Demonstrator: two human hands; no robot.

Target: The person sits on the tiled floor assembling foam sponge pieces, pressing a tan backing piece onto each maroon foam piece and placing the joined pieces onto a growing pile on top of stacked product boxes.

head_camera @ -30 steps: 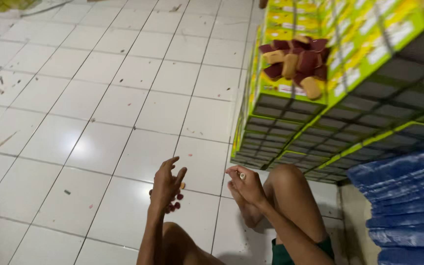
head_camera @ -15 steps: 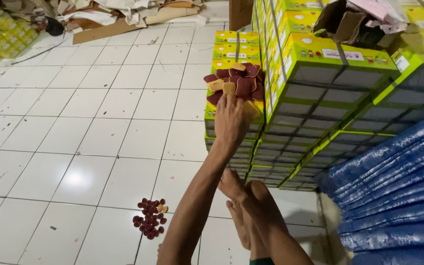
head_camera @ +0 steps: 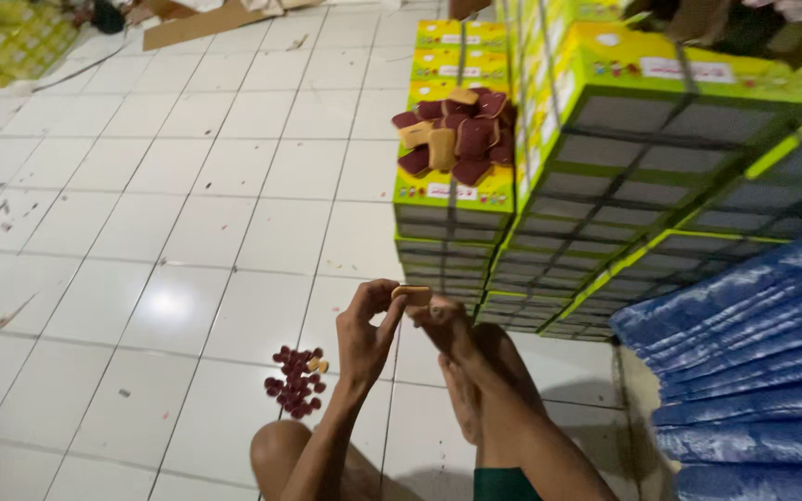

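Two hands show, the left hand and the right hand, with one tan oblong piece pinched between them. On the nearest box stack lies one heap of pieces: three tan ones can be made out and roughly ten dark red ones, though overlaps blur the tally. One cluster of small red bits lies on the floor, too many and too small to count. One blue stack of sheets sits at the right.
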